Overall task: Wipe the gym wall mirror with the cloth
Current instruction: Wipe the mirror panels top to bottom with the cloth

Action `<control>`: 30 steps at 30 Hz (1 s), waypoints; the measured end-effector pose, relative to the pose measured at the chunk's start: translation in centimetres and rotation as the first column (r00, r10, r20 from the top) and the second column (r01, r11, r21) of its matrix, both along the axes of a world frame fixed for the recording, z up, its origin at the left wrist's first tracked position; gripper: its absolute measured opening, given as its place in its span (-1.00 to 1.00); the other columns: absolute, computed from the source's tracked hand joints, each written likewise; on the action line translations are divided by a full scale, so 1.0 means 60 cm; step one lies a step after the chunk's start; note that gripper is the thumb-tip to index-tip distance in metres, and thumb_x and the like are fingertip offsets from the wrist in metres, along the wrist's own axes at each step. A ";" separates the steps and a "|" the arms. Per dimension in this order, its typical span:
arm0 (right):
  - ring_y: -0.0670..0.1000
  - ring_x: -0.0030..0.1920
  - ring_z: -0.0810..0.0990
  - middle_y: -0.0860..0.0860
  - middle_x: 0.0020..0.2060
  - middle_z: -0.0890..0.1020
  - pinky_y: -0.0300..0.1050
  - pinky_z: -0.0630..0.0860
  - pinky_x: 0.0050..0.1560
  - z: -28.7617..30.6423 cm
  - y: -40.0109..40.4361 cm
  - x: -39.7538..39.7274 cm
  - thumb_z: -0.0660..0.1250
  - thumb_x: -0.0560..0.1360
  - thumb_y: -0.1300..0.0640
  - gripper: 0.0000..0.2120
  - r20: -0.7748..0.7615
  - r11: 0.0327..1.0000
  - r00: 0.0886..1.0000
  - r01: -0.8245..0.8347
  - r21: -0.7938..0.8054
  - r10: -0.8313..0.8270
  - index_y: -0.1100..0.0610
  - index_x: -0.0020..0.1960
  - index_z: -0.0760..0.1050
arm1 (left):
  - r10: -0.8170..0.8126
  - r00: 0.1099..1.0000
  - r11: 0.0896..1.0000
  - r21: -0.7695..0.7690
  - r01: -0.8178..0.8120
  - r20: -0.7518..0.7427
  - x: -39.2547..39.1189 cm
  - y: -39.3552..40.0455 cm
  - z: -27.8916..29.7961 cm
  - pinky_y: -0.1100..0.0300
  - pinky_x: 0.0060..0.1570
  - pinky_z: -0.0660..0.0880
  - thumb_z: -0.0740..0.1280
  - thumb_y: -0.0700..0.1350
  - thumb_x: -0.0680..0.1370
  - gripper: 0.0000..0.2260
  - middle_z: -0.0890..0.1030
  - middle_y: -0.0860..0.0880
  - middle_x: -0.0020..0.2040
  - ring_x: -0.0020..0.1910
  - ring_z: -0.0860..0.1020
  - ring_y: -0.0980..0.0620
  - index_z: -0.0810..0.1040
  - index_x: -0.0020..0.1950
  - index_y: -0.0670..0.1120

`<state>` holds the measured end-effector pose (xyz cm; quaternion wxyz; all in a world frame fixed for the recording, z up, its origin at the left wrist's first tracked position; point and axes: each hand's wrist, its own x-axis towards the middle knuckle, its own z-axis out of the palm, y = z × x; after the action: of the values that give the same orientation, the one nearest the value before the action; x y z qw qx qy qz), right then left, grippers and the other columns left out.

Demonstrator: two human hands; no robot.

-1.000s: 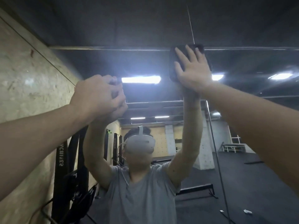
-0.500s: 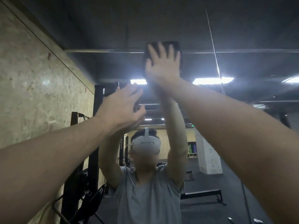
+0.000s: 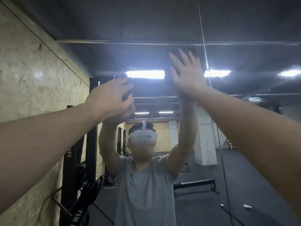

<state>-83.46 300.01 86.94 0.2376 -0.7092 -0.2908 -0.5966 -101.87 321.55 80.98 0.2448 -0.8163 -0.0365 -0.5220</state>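
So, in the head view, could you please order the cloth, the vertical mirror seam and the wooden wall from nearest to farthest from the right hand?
1. Cloth, under the right hand.
2. Mirror seam, just right of it.
3. Wooden wall, far left.

Chipboard wall (image 3: 29, 75), pale, at left. Black steel rack (image 3: 92, 128) against it, straps (image 3: 84, 193) hanging low. Strip ceiling lights (image 3: 145, 74), lit. Concrete pillar (image 3: 206, 141), white. Dark rubber floor (image 3: 203, 206) with a low black bar frame (image 3: 197, 184) and small white scraps (image 3: 247, 206).
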 end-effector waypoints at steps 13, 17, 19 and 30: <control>0.26 0.65 -0.14 0.04 0.68 -0.06 0.28 -0.23 0.60 -0.003 0.062 -0.035 -0.10 0.65 -0.13 -0.39 -0.215 0.969 0.976 0.092 0.231 -0.041 -0.15 0.69 -0.10 | 0.262 0.964 0.962 -0.099 -0.256 0.050 -0.066 0.130 -0.035 -0.31 0.42 0.32 -0.06 0.19 0.54 -0.38 0.13 -0.07 0.64 0.58 0.16 -0.16 0.11 0.61 0.12; 0.23 0.66 -0.13 0.01 0.68 -0.02 0.26 -0.23 0.61 -0.002 0.176 -0.106 -0.09 0.64 -0.15 -0.39 -0.071 0.993 0.997 0.042 0.108 -0.034 -0.18 0.68 -0.04 | 0.187 0.981 0.979 -0.091 -0.182 0.045 -0.073 0.141 -0.033 -0.30 0.42 0.32 -0.10 0.20 0.55 -0.34 0.20 -0.07 0.62 0.56 0.21 -0.12 0.18 0.62 -0.03; 0.21 0.66 -0.12 0.00 0.68 0.02 0.25 -0.23 0.61 -0.011 0.236 -0.140 -0.06 0.64 -0.16 -0.41 0.019 1.000 1.000 0.001 0.010 -0.001 -0.18 0.67 0.02 | 0.162 0.984 0.984 -0.090 -0.155 0.070 -0.071 0.144 -0.034 -0.30 0.47 0.27 -0.07 0.18 0.60 -0.37 0.19 -0.05 0.64 0.58 0.19 -0.10 0.18 0.63 -0.04; 0.14 0.66 -0.01 -0.06 0.66 0.12 0.16 -0.12 0.65 -0.061 0.170 -0.108 -0.06 0.66 -0.21 -0.47 0.192 0.953 0.981 0.060 -0.296 -0.002 -0.27 0.63 0.14 | 0.143 0.983 0.985 -0.115 -0.130 0.114 -0.052 0.142 -0.034 -0.35 0.42 0.28 0.01 0.16 0.63 -0.44 0.24 -0.08 0.61 0.55 0.22 -0.15 0.27 0.57 -0.06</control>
<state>-89.95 310.20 83.31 0.0886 -0.6815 -0.3883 -0.6139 -105.01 330.06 78.91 0.2334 -0.7905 -0.1353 -0.5499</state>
